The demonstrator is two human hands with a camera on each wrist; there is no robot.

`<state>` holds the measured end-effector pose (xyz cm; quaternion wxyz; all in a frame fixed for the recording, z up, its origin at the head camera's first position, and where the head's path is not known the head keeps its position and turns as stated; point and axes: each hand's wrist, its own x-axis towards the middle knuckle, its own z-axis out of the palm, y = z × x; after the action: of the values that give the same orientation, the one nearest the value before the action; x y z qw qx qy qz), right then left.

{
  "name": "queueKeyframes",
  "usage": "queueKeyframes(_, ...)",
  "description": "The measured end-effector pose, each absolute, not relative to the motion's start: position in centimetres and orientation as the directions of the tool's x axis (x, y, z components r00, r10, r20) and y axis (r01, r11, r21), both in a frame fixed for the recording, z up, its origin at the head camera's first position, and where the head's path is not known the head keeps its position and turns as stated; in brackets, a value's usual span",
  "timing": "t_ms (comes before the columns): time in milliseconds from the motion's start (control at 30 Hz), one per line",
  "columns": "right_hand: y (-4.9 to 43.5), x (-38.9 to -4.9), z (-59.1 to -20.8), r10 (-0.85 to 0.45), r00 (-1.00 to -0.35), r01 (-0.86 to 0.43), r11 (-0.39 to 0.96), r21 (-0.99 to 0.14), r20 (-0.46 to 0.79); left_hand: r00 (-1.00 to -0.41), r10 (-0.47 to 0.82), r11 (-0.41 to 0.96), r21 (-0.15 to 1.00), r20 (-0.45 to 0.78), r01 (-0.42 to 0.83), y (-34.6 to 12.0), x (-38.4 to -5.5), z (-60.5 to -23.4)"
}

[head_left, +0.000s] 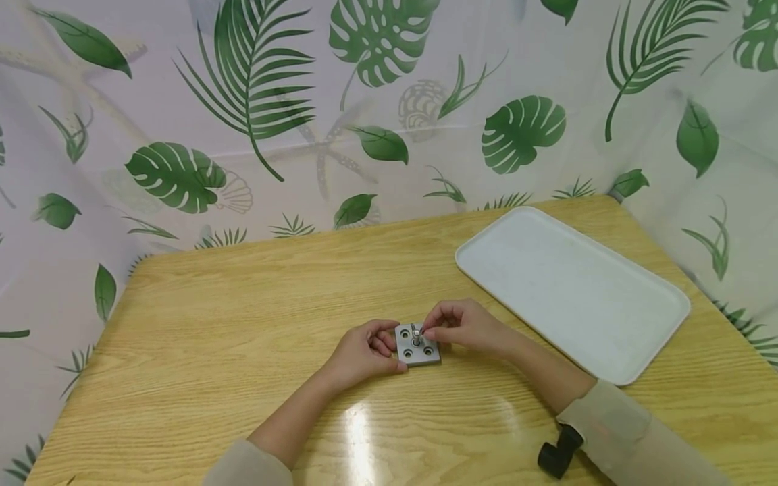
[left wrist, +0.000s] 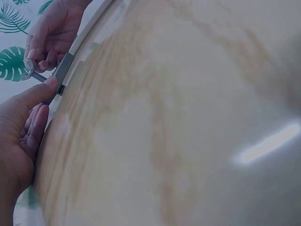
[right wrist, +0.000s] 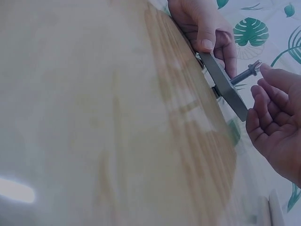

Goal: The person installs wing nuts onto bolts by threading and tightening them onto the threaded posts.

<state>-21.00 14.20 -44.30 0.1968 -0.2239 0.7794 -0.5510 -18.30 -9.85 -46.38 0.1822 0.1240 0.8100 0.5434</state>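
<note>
A small square metal plate [head_left: 418,356] with several holes is near the middle of the table in the head view. My left hand [head_left: 362,352] grips its left edge, thumb at the near corner and fingers curled at the far side. From the plate's face rises a threaded bolt [right wrist: 241,76], seen side-on in the right wrist view. Near the bolt's free end is a small metal wing nut [right wrist: 254,68]. With thumb and index finger, my right hand [head_left: 464,325] pinches the wing nut; its other fingers curl beside the plate. The fingertips partly hide the nut.
A white rectangular tray [head_left: 571,290] lies on the wooden table [head_left: 243,324], to the right beyond my right forearm. A leaf-patterned cloth [head_left: 292,135] hangs behind the table and at its sides. A black fitting [head_left: 556,459] is on my right sleeve.
</note>
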Motion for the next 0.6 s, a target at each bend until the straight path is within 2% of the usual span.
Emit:
queueKeyframes(267, 13.8, -21.3, -44.4, -0.539, -0.840, -0.169, 0.378, -0.910, -0.068, -0.904, 0.397, 0.377, 0.926, -0.157, 0.005, -9.9, -18.4, -46.4)
queueKeyframes(600, 13.1, -21.4, -44.2, -0.540, -0.840, -0.180, 0.359, -0.916, -0.046, -0.900, 0.406, 0.381, 0.925, -0.160, 0.007, -10.0, -18.4, -46.5)
